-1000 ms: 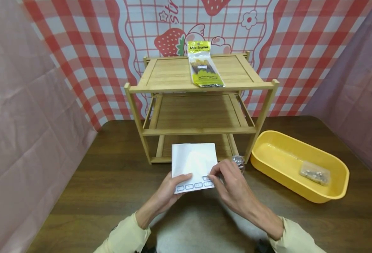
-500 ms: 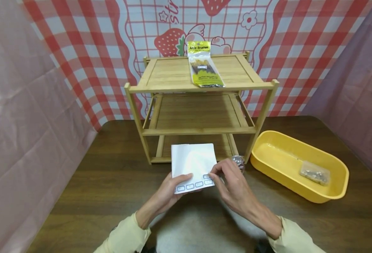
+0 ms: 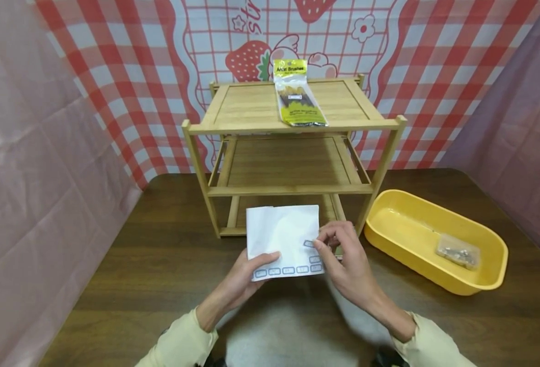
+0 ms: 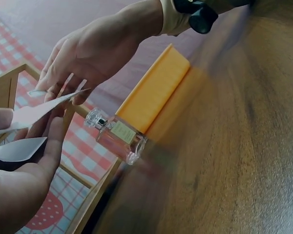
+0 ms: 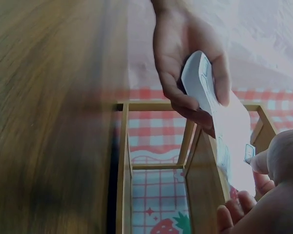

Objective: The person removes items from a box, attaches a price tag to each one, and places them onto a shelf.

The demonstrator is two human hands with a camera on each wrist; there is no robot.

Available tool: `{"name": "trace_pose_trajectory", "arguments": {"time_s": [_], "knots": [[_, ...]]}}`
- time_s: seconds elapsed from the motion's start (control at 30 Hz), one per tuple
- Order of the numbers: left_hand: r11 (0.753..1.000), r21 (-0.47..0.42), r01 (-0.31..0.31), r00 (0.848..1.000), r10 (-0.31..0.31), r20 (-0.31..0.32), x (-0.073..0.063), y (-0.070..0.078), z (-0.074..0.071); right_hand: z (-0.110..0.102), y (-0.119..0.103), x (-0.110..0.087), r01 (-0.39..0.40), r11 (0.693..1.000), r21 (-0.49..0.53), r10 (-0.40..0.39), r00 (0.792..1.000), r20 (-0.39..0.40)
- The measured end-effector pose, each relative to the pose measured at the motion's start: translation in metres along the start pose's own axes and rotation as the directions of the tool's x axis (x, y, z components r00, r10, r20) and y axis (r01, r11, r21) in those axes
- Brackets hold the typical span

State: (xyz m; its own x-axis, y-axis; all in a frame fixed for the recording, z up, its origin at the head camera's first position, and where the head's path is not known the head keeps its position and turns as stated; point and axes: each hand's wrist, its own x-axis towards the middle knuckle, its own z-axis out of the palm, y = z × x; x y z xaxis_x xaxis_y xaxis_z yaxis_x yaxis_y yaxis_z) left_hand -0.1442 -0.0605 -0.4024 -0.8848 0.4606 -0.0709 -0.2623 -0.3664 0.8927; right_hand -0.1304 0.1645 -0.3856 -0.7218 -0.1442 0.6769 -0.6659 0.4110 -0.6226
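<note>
In the head view we lose most of the left hand's fingers beneath the white sheet; the print on its framed labels is too small for us to read, as is that on the pinched label; the right hand largely hides the bottle; we cannot identify the contents of the clear box; the sleeves leave the lower edge; in the right wrist view, we see the right hand cut off by the frame.

Brown table, wooden rack, yellow tub, bottle
</note>
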Motion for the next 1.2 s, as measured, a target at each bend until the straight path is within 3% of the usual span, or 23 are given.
{"name": "trace_pose_trajectory", "arguments": {"time_s": [0.1,0.3,0.63,0.77,0.9,1.0,1.2], "knots": [[1.0,0.0,-0.015,1.0,0.015,0.014,0.0,0.0,-0.001,-0.001,-0.002,0.001,-0.079,0.993,0.087,0.078,0.997,0.008],[0.999,0.036,-0.04,0.999,0.039,0.023,0.0,0.0,-0.002,-0.004,-0.007,0.002,-0.236,0.945,0.228,0.22,0.971,0.093],[0.996,0.042,-0.084,0.996,0.085,-0.022,-0.003,0.001,-0.008,-0.009,-0.01,0.003,-0.351,0.909,0.225,0.325,0.935,0.144],[0.992,0.052,-0.111,0.989,0.116,-0.092,-0.002,0.003,-0.013,-0.012,-0.01,0.004,-0.397,0.892,0.216,0.372,0.917,0.146],[0.981,0.073,-0.178,0.96,0.189,-0.204,0.0,0.002,-0.018,-0.013,-0.009,0.005,-0.429,0.882,0.196,0.405,0.902,0.151],[0.966,0.071,-0.247,0.925,0.257,-0.279,0.0,0.001,-0.022,-0.013,-0.008,0.004,-0.444,0.877,0.184,0.421,0.895,0.152],[0.938,0.092,-0.335,0.868,0.345,-0.357,-0.005,0.005,-0.03,-0.013,-0.007,0.004,-0.452,0.876,0.168,0.429,0.89,0.156]]}}
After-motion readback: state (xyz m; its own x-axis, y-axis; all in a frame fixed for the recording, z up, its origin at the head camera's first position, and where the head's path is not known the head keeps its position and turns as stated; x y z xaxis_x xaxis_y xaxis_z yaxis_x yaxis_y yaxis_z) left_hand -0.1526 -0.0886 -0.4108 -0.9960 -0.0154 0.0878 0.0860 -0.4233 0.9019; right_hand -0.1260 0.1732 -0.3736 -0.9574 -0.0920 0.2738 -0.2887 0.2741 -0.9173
